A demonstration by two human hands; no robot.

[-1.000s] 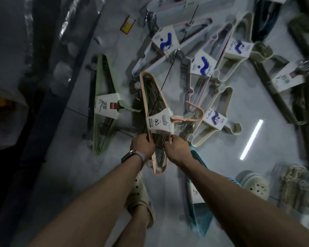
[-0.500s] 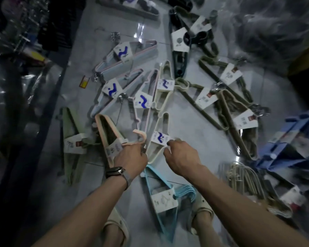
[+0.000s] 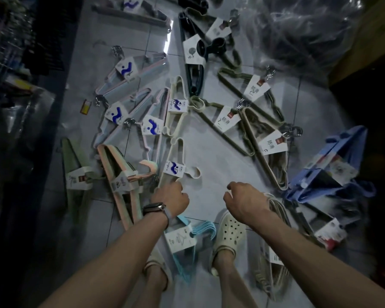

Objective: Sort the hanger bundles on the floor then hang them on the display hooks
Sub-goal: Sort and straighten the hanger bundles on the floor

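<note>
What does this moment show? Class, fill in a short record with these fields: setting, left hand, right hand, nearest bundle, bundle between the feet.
setting: tiled floor strewn with labelled hanger bundles
left hand: left hand curled, fingertips at the end of the cream bundle; no clear grip
right hand: right hand loosely open, holding nothing
nearest bundle: pink bundle lying left of the left hand
bundle between the feet: light blue bundle

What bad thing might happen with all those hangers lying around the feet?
The blue hanger bundle lies between the two feet, right beside the cream clog, so a step might trip on it or crack it. The pink bundle and the cream bundle lie close together near the left hand; their hooks may snag.
</note>
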